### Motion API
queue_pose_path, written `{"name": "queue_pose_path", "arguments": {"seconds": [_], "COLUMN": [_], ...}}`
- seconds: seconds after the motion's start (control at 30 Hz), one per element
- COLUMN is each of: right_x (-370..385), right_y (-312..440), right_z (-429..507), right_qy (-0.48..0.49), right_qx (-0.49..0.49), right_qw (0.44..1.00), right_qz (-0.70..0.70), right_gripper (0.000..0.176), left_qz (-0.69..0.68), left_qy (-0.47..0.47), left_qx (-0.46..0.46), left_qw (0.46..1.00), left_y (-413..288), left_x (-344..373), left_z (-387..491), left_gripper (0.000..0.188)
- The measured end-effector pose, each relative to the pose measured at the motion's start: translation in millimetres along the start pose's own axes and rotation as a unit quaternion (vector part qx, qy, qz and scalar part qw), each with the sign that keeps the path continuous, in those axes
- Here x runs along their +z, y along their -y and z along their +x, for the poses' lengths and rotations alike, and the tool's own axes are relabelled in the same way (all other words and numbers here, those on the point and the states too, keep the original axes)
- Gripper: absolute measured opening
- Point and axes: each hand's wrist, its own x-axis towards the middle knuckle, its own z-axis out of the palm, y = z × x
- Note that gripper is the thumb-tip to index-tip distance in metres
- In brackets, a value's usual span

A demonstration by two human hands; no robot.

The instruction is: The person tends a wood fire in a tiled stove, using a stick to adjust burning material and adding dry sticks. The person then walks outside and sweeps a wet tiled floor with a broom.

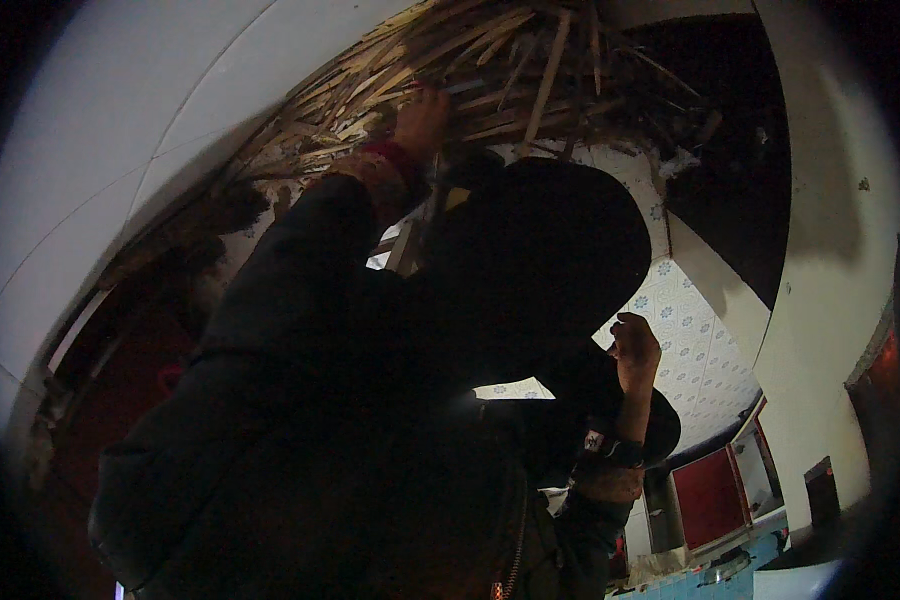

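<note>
A heap of thin split wood sticks (390, 75) lies along the upper part of the view, against a pale wall. My left hand (422, 120) reaches up into the heap, with a red cuff at the wrist. Its fingertips touch the sticks, but whether they grip one is too dim to tell. My right hand (636, 341) hangs by my dark-clothed leg (562, 247), its fingers curled and nothing visible in them. A dark band (619, 452) is around the right wrist.
White floor tiles (675, 315) with blue flowers are on the right. Beyond them stands a cream wall (825, 225) beside a dark recess (727, 97). A red panel (709, 499) and light-blue tiles (675, 585) lie at lower right. The pale wall (120, 135) curves along the left.
</note>
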Motion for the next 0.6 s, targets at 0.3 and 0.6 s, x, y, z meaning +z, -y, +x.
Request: {"name": "queue_pose_path", "arguments": {"seconds": [0.3,0.6], "right_x": [0.4,1.8], "right_y": [7.2,6.5], "right_z": [-1.7,-0.6], "right_qy": [-0.006,-0.011], "right_qx": [-0.021,0.014], "right_qw": [0.997,1.0], "right_qz": [-0.072,-0.017], "right_gripper": [0.017,0.017], "left_qz": [-0.139,-0.247], "left_qy": [-0.005,-0.197], "left_qx": [0.001,-0.009], "left_qw": [0.99,0.949], "left_y": [17.4,104.2], "left_x": [-44.8,-79.8], "left_z": [4.8,19.9], "left_gripper": [0.046,0.032]}}
